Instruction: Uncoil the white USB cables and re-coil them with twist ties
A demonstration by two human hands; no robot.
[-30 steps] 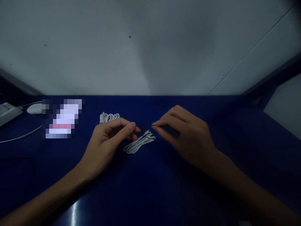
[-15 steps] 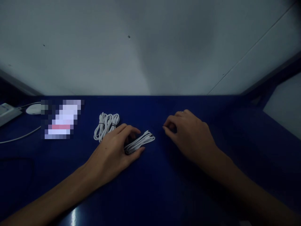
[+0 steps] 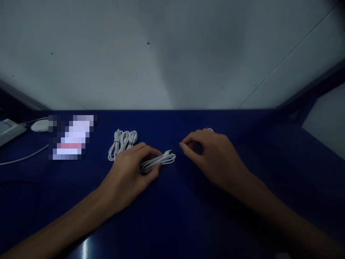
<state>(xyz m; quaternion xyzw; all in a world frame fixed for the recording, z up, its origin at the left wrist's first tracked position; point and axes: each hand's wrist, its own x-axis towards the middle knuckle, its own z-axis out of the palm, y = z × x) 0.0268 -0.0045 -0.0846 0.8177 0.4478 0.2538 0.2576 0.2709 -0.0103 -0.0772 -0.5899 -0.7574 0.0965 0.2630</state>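
Your left hand (image 3: 129, 166) grips a coiled white cable (image 3: 167, 158) at its three o'clock. Further toward three, your right hand (image 3: 215, 153) pinches what looks like a thin dark strand (image 3: 176, 140). Bundled cables (image 3: 122, 141) lie at the cable's ten o'clock.

- two hands: one left hand (image 3: 130, 163), one right hand (image 3: 214, 153);
- one coiled white cable (image 3: 168, 158) in the left hand;
- at least two tied white bundles (image 3: 124, 138) nearer the far edge of the table (image 3: 161, 216), exact number unclear;
- one thin dark strand (image 3: 175, 140), faint, at the right fingertips;
- toward the table's left edge: one pixelated bright panel (image 3: 74, 133); one rounded white object (image 3: 40, 125); one pale box (image 3: 12, 131); two visible stretches of white cord (image 3: 27, 158)
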